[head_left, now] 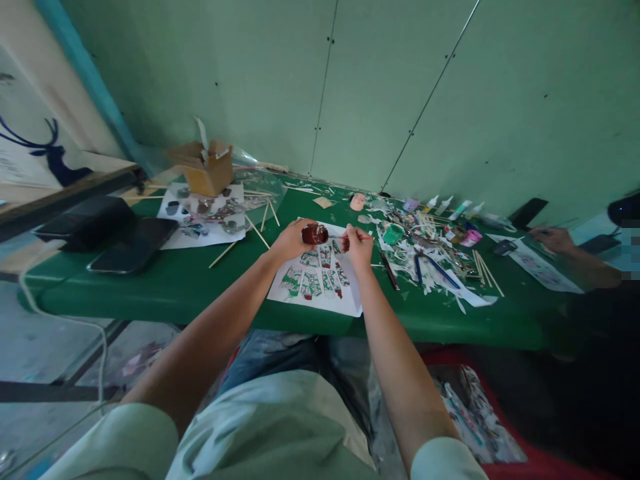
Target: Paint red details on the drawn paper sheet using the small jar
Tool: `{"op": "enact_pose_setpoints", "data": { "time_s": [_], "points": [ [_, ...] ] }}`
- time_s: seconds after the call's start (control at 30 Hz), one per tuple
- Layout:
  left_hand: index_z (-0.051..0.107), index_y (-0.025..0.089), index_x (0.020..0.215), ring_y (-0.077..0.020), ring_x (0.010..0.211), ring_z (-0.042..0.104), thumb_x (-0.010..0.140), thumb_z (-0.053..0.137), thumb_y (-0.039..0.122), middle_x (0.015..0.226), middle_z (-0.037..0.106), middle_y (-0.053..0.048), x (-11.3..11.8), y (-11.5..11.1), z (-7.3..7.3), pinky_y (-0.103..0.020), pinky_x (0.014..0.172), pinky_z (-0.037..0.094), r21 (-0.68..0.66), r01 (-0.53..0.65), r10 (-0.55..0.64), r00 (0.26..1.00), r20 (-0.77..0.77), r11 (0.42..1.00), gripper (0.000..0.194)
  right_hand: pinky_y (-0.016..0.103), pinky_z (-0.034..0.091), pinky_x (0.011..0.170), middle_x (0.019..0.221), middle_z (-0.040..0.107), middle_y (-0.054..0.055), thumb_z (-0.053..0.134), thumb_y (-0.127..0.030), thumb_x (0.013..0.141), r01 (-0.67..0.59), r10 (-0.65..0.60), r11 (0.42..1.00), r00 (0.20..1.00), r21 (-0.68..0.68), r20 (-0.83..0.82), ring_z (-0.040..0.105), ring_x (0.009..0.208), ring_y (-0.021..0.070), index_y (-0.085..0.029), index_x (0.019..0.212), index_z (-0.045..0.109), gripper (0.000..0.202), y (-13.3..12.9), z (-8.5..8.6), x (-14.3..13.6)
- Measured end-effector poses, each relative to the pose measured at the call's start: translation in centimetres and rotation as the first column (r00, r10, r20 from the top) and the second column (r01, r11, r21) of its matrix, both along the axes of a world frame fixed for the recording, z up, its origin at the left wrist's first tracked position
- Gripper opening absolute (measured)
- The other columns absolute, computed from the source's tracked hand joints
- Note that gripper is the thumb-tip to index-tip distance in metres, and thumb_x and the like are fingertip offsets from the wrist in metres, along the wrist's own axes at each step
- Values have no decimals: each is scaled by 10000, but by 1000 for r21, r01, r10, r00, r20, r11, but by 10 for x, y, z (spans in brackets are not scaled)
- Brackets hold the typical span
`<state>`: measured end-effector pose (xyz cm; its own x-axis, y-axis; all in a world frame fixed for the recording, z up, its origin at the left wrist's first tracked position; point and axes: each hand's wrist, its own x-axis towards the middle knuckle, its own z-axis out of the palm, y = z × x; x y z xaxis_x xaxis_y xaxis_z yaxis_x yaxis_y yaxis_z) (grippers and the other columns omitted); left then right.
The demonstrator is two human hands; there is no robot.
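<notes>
My left hand (291, 240) is wrapped round a small jar of dark red paint (314, 235), tilted with its mouth toward my right hand. A thin red-handled paintbrush (364, 238) is pinched in my right hand (359, 247), its tip end at the jar's mouth. Whether the bristles are inside the jar I cannot tell. Beneath both hands lies a white paper sheet (345, 305) with several cut-out pieces (311, 283) patterned in green, white and dark red.
Right of the sheet spreads a clutter of paint pots (393, 233), scraps, pens (443, 270) and sticks (487, 273). A cardboard box (210, 175), another painted sheet (170, 241) and a black tablet-like slab (134, 245) are at left. A co-worker's hand (553, 239) is at far right.
</notes>
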<state>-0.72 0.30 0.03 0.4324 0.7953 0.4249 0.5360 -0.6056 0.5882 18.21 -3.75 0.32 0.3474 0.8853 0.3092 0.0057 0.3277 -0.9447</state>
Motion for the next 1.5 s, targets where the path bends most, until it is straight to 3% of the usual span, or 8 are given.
{"op": "enact_pose_setpoints", "data": {
  "time_s": [0.2,0.4,0.5,0.73,1.5],
  "points": [
    [483,253,1157,-236,1087,492,596,666,237,1155,544,-51,1,-1,0,-356,894,401,16,-3,3,1000,-22,1000,590,184,337,288,416,521,-36,508,-547,759,84,-86,994,996,-67,-23,421,278,65,-184,570,501,409,3,-3,3],
    [476,246,1144,-310,1087,481,615,663,433,1118,592,-58,2,-3,4,-447,907,346,-22,-236,232,965,-124,972,591,204,360,276,394,548,4,457,-601,770,-9,10,974,1000,-226,6,449,261,94,-181,547,504,478,1,-3,0],
    [463,244,1138,-320,1081,492,634,639,478,1114,596,-63,2,-4,5,-461,906,332,-63,-287,273,948,-166,956,583,197,356,282,348,504,-15,518,-570,751,-13,30,969,997,-245,66,437,257,89,-186,506,483,456,-1,-3,-2],
    [460,216,1121,-333,1053,512,651,623,499,1087,602,-100,2,-4,5,-469,885,340,-81,-292,273,943,-189,953,572,204,312,286,292,437,-32,562,-479,750,4,44,972,979,-233,200,410,252,93,-198,450,462,423,-1,-5,-2],
    [450,216,1118,-336,1046,507,649,633,479,1078,600,-109,3,-5,6,-468,881,338,-86,-293,272,942,-196,952,568,215,321,326,281,425,-34,542,-418,769,23,33,980,960,-196,277,399,254,98,-203,431,471,407,-1,-7,-1]
  ]
}}
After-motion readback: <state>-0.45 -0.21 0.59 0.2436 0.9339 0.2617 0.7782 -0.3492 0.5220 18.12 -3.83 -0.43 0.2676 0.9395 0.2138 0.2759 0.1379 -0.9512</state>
